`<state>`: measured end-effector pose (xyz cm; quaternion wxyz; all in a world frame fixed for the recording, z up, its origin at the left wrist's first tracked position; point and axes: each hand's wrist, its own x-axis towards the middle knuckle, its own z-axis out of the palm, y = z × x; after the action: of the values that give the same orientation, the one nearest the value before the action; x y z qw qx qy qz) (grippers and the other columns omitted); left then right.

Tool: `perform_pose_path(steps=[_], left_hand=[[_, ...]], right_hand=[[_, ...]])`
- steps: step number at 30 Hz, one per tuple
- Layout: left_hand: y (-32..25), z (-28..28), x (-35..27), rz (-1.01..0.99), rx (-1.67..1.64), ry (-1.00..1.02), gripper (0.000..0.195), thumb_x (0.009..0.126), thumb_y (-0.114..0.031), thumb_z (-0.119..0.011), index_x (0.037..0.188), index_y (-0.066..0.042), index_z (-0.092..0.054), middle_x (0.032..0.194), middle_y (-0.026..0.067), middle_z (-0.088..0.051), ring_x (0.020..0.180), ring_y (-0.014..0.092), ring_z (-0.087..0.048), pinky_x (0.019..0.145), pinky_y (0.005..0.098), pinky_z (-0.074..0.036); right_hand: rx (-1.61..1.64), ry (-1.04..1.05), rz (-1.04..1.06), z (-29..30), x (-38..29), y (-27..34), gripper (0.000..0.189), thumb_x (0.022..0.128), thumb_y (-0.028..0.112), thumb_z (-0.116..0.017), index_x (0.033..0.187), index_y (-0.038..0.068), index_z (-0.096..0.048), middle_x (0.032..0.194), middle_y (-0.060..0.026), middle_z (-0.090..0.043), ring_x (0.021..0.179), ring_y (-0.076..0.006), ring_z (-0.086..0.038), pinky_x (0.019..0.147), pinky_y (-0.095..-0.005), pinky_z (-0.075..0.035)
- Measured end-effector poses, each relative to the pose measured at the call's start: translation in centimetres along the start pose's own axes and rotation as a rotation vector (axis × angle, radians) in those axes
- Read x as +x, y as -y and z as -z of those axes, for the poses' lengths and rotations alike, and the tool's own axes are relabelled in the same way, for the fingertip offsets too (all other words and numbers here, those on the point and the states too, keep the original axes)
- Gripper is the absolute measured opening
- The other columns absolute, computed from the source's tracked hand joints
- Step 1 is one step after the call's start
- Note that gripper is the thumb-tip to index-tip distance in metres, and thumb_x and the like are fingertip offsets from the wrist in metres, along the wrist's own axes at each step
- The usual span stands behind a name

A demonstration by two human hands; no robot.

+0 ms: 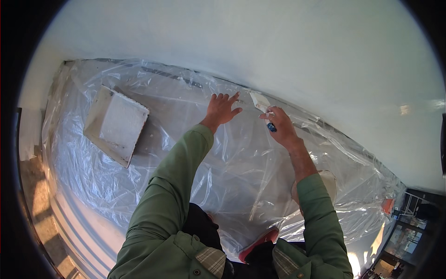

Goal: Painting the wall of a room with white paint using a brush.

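My right hand grips a flat hand tool with a pale, smeared blade or head and a dark blue handle end. Whether it is a brush or a putty knife, I cannot tell. Its pale end points toward the foot of the white wall. To its left, my left hand is empty with fingers spread, the index finger reaching toward the wall base. Below both hands, clear plastic sheeting covers the floor; I cannot tell whether the left fingers touch it.
A crusted white rectangular tub stands on the sheeting at left. Partly hidden by my right forearm is a pale rounded object. My red shoe is on the sheeting. An orange object and a white metal frame appear far right.
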<state>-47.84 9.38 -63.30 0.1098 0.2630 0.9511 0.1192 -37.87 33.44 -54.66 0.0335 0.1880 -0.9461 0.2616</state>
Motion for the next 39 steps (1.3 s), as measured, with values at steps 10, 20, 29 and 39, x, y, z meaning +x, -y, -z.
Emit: perform_pose_path(steps=[10,20,29,39], left_hand=[[-0.6,-2.2,3.6,0.178,-0.044,-0.014,0.083,0.094,-0.076,-0.044,0.156,-0.021,-0.045,0.130,0.0120,-0.063,0.125,0.031,-0.054,0.110,0.0523,-0.032],[-1.1,-2.8,3.7,0.121,0.002,-0.149,0.079,0.090,-0.069,-0.058,0.144,-0.012,-0.057,0.121,0.0113,-0.062,0.119,0.029,-0.051,0.105,0.0476,-0.033],[-0.8,-4.9,3.8,0.067,0.087,-0.314,0.074,0.090,-0.066,-0.059,0.140,-0.011,-0.059,0.133,0.0088,-0.054,0.124,0.031,-0.046,0.107,0.0494,-0.032],[-0.9,-4.4,4.2,0.077,0.033,-0.173,0.083,0.089,-0.069,-0.057,0.152,-0.014,-0.049,0.142,0.0052,-0.050,0.130,0.030,-0.041,0.110,0.0483,-0.030]], right_hand=[[-0.001,0.028,-0.044,-2.2,1.2,-0.2,0.051,0.069,-0.012,-0.068,0.114,0.013,-0.072,0.120,-0.0098,-0.059,0.114,-0.0328,-0.059,0.095,-0.0428,-0.055],[0.031,-0.023,-0.059,-3.5,1.9,-1.6,0.049,0.071,-0.011,-0.068,0.113,0.012,-0.073,0.119,-0.0104,-0.059,0.113,-0.0331,-0.059,0.095,-0.0438,-0.055],[0.011,-0.033,-0.080,-5.3,1.6,-1.5,0.047,0.071,-0.009,-0.070,0.112,0.013,-0.073,0.118,-0.0109,-0.059,0.112,-0.0336,-0.059,0.095,-0.0440,-0.055],[-0.033,-0.028,-0.058,-4.9,2.7,-1.1,0.044,0.073,-0.006,-0.072,0.112,0.013,-0.072,0.119,-0.0099,-0.059,0.114,-0.0325,-0.058,0.093,-0.0429,-0.056]])
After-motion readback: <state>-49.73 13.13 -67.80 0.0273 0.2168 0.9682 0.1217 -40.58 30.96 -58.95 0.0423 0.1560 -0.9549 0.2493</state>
